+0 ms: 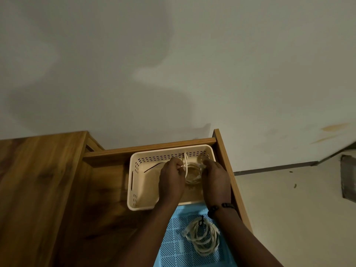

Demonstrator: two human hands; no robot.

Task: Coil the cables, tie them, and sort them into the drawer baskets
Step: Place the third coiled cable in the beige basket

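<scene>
One tied white rope-like cable coil (201, 238) already lies in the blue perforated plastic basket (173, 247) at 6 o'clock, while the left hand (171, 182) and right hand (216, 182) pinch a pale cable coil (192, 173) over the cream plastic basket (138, 189), seemingly tying it.

The open wooden drawer (225, 162) carried two baskets on its floor. A cream basket (134, 170) sat toward the back, close against the drawer's rear wall and right side. A light blue basket (173, 239) lay in front of it, the two touching or nearly so at their facing rims. To the left of the cream basket a strip of bare drawer bottom showed. Beside the drawer on the left ran the wooden cabinet top (38, 189).
</scene>
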